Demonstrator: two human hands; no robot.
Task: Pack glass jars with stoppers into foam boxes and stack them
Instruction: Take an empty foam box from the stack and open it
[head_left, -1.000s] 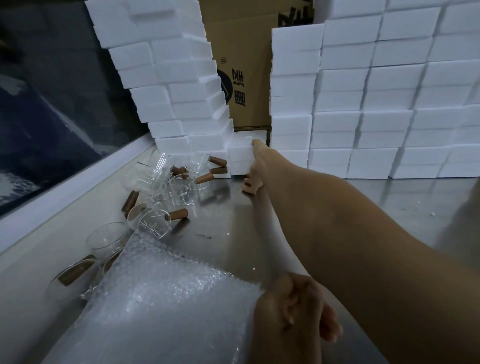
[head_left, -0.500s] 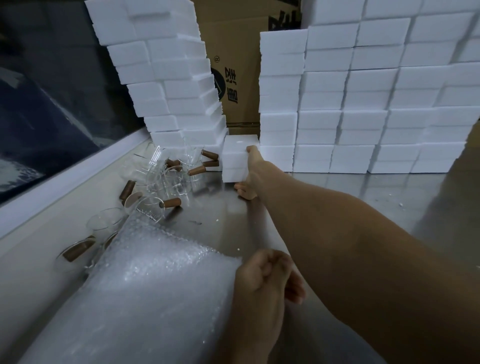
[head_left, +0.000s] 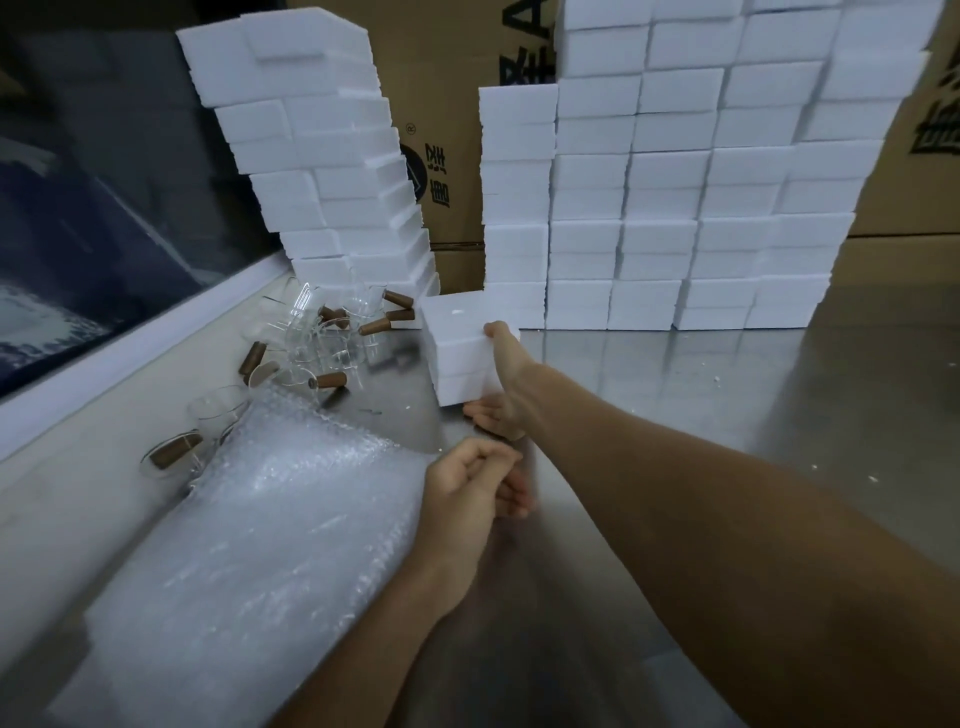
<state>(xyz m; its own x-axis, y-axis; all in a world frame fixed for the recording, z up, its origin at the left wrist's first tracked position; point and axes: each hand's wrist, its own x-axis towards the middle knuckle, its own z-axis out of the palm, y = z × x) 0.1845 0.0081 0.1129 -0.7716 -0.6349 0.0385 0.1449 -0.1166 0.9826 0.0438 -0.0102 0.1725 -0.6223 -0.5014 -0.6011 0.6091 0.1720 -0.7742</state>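
The right hand (head_left: 501, 387) grips a small stack of white foam boxes (head_left: 457, 353), thumb on top and fingers beneath, near the far edge of the steel table (head_left: 675, 395). The left hand (head_left: 467, 493), fingers curled with nothing visibly held, rests beside a clear bubble-wrap sheet (head_left: 249, 545). Clear glass jars with brown stoppers (head_left: 322, 343) lie along the table's left edge

Right hand (head_left: 501, 405): palm side hidden behind the small foam stack (head_left: 460, 353); lower fingers smeared by blur
Left hand (head_left: 470, 499): fingers curled in, blurred; can't tell if they pinch anything
Glass jars (head_left: 322, 338), left of the foam stack: clear bodies overlap; count unreadable
Cardboard box (head_left: 447, 156), behind the foam stack: print cut off by the top edge and foam towers
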